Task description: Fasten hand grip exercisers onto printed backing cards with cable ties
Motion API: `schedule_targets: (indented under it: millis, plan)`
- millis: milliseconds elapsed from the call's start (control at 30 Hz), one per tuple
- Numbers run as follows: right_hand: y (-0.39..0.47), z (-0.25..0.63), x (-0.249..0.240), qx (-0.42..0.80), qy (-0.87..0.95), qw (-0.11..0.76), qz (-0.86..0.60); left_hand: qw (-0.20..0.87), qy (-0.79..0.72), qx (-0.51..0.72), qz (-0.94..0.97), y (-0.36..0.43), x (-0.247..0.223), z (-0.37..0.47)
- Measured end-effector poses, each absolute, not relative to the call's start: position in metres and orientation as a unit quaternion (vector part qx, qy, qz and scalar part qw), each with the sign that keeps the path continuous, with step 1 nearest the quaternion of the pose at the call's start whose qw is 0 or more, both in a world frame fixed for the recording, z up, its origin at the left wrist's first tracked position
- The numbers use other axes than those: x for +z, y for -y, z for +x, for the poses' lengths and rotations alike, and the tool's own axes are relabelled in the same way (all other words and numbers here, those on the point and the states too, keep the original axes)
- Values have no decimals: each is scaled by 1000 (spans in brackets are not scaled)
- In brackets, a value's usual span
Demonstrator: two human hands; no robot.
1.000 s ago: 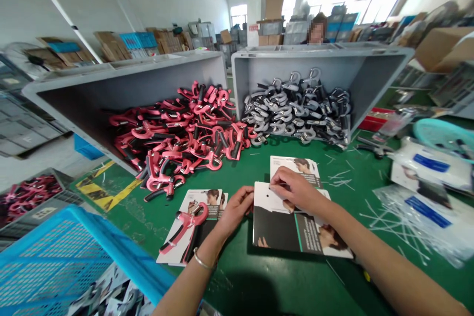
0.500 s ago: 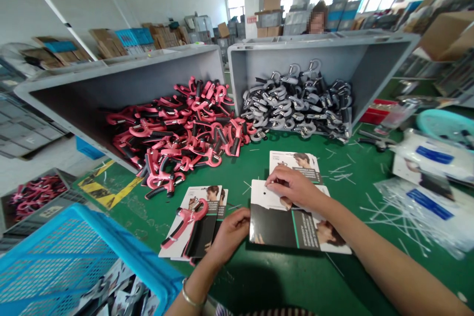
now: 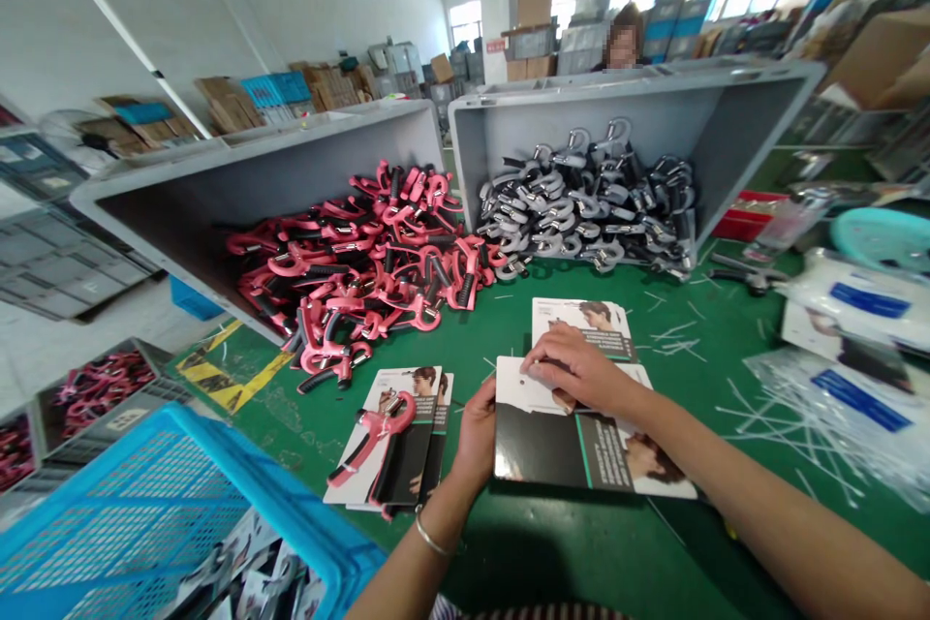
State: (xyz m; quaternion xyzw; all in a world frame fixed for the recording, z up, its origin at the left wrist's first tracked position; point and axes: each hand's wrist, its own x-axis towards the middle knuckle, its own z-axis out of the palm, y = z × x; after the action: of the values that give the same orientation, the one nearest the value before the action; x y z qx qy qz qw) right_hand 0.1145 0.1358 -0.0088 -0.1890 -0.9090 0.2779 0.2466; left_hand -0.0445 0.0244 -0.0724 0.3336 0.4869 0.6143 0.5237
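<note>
A printed packaging card [image 3: 542, 450], black and white with a punched hole, lies in front of me on other cards. My left hand [image 3: 478, 431] grips its left edge, the fingertips partly hidden behind it. Over the card's upper part, my right hand [image 3: 577, 370] has its fingers curled, thumb and forefinger pinched near the hole; whatever is between them is too small to make out. Left of my left hand, a pink-and-black hand grip strengthener [image 3: 392, 421] rests on a similar card [image 3: 428, 436]. Behind the right hand is another stack of cards [image 3: 556, 310].
Two tipped grey bins [image 3: 254, 145] hold heaped hand grips, pink ones [image 3: 378, 252] left and grey ones [image 3: 581, 194] right. A blue basket [image 3: 291, 494] stands front left. White ties [image 3: 770, 417], plastic bags [image 3: 850, 300] and a teal bowl [image 3: 883, 237] lie right. A person sits beyond.
My left hand has moved up and right, from beside the card's edge to closing on it. My right hand stays near the hole, its fingers slightly shifted. The view has turned slightly left.
</note>
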Motion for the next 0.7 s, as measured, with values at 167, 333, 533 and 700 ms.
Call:
schedule_targets:
  millis: [167,333,533,700]
  plan:
    - [-135,112,-10,270,914,236,-191,537,-470,637,291,-25,-65,-48]
    - [-132,111,-9,254,919,233,-193,544,-464,624,316,-27,-60,-68]
    - [-133,110,-10,273,914,240,-179,485,-528,512,474,-57,-44,-101]
    - [-139,138,14,327,869,312,-200,574,-491,422,502,-67,-26,-98]
